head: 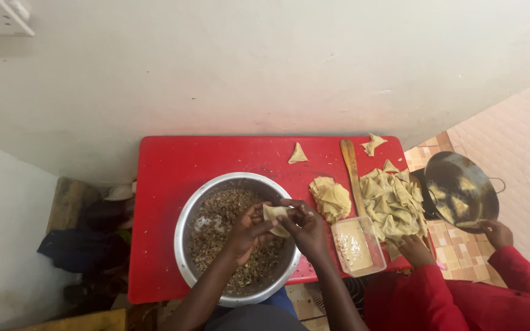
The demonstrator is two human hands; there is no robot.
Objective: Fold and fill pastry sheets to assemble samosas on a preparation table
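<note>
Both hands meet over the near right part of a steel bowl (182,230) that stands at the near edge of the red tabletop (167,165), slightly overhanging it. The left hand (246,232) cups a pale dough piece (275,219) from below, its grip closed around the lower fold. The right hand (307,228) pinches the upper edge of the same piece with fingertips, so its grip is also clenched on the dough. The piece sits between the 2 hands, just above the brown minced filling (216,220) in the bowl.

Just right of the hands lies a small stack of folded wrappers (331,197), and near the tabletop's near right corner stands a clear rectangular tub (357,246) with creamy paste. A wooden spatula (351,171) lies from the far edge toward the tub. Right of it, a large heap of filled triangles (394,205) covers the right edge. 1 lone triangle (297,153) lies near the far edge, and another piece (373,144) sits at the far right corner.

Beyond the right edge, another person in red sleeves holds a dark pan (461,187) with 1 hand (497,233) and rests the other hand (413,248) by the heap.
</note>
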